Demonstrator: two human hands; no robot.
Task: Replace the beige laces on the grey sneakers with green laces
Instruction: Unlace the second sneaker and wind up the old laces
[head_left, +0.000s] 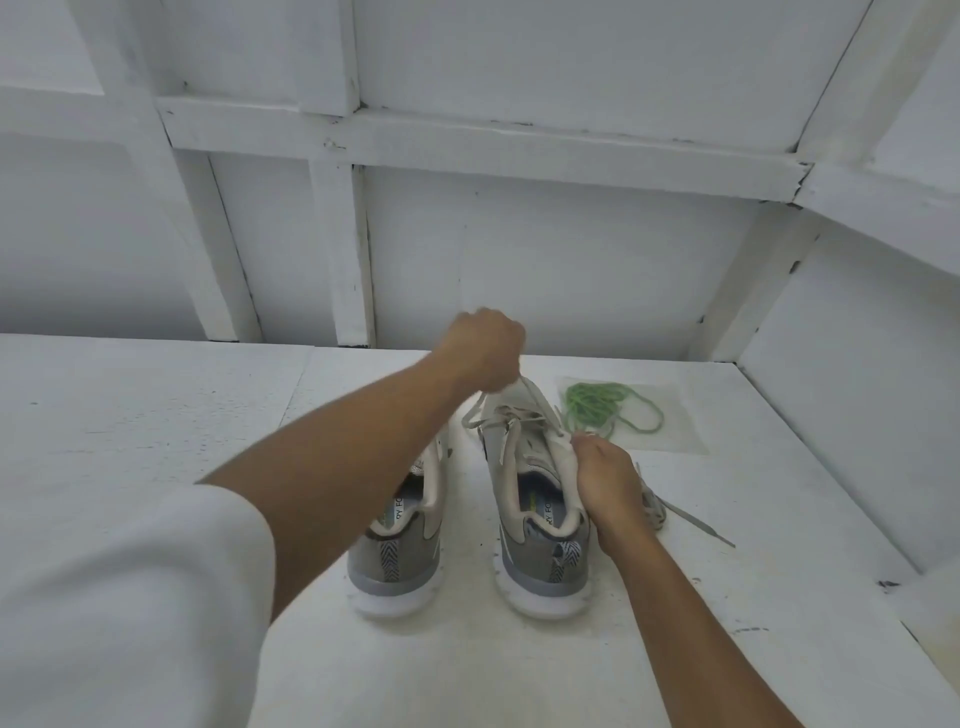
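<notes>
Hands were both on the right-side sneaker (540, 551), which stood on the white desk (156, 415) with its heel toward the person. The left hand (485, 345) was clenched round a beige lace (475, 413) and raised above the sneaker's toe end, so that the lace ran up taut from the eyelets. The right hand (605, 480) gripped the sneaker's outer side near the upper eyelets, bracing it. Whether the lace was threaded through all the eyelets could not be told.

Just beside this sneaker, on its inner side, stood the other grey sneaker (400, 561), partly hidden by the left forearm; its lacing could not be seen. On the outer side, near the heel, a loose beige lace (691, 517) lay on the desk. Beyond the toe and to the outer side, the green laces (597, 402) lay in a tangle on a clear plastic bag (670, 415), untouched.

By my judgement the unlacing was in hand and no green lace was threaded. Risks from here: a hard upward tug could lift or tip the sneaker if the bracing grip slipped. The lace tip might also snag in an eyelet and fray. A swinging lace end could drag the green tangle tighter.
</notes>
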